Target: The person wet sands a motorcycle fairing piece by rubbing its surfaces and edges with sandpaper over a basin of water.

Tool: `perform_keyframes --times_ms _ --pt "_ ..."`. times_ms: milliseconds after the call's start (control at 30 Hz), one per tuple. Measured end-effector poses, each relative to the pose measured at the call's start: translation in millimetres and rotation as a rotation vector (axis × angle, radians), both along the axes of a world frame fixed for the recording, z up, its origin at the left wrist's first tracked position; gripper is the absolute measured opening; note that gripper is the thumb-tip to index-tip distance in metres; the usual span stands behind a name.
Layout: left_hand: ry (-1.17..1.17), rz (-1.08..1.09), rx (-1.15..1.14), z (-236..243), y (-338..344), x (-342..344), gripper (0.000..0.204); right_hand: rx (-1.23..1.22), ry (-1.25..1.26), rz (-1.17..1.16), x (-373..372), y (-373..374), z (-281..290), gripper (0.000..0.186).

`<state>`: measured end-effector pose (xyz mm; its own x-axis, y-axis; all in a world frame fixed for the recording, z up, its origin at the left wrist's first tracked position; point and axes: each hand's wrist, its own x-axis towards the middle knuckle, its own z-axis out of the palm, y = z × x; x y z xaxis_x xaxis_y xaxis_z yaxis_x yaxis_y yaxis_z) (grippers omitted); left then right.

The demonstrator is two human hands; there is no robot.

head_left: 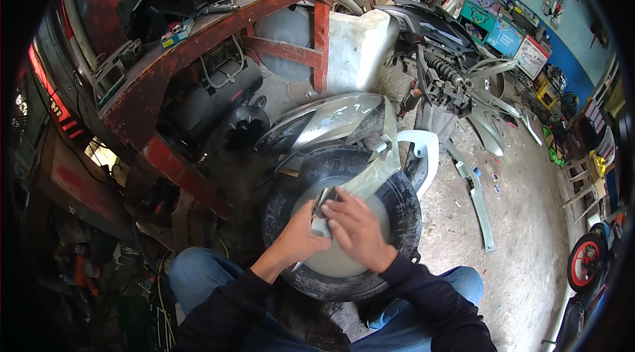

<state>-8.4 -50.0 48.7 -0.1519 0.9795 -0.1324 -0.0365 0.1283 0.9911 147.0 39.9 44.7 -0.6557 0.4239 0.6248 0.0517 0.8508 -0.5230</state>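
Observation:
A long, curved, pale grey-green motorcycle fairing panel (pixel 377 178) slants over a round black rubber tub (pixel 409 220). Cloudy whitish water (pixel 334 263) fills the tub's middle. My left hand (pixel 297 236) grips the near end of the panel, thumb up along its side. My right hand (pixel 358 227) lies bent over the same end, fingers pressed together against its surface. A small dark patch shows by the fingertips; whether it is a sheet in my right hand or part of the panel, I cannot make out.
Behind the tub lies a silver fairing (pixel 344 117), with a white curved part (pixel 426 153) beside it. A narrow panel strip (pixel 477 203) rests on the concrete floor at right. A red workbench (pixel 198 31) stands at left over a dark tank (pixel 221 84). Motorcycle parts crowd the back.

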Motion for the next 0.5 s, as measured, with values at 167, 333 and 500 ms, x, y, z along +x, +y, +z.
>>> perform_keyframes --times_ms 167,333,500 --pt "0.055 -0.023 -0.034 5 7 0 0.066 -0.06 -0.057 -0.094 8 6 -4 0.026" --pt "0.137 0.004 0.043 -10 7 5 0.064 -0.061 -0.06 -0.179 21 42 -24 0.027" --pt "-0.057 -0.03 -0.012 -4 1 2 0.065 -0.064 -0.04 0.014 17 6 -6 0.021"
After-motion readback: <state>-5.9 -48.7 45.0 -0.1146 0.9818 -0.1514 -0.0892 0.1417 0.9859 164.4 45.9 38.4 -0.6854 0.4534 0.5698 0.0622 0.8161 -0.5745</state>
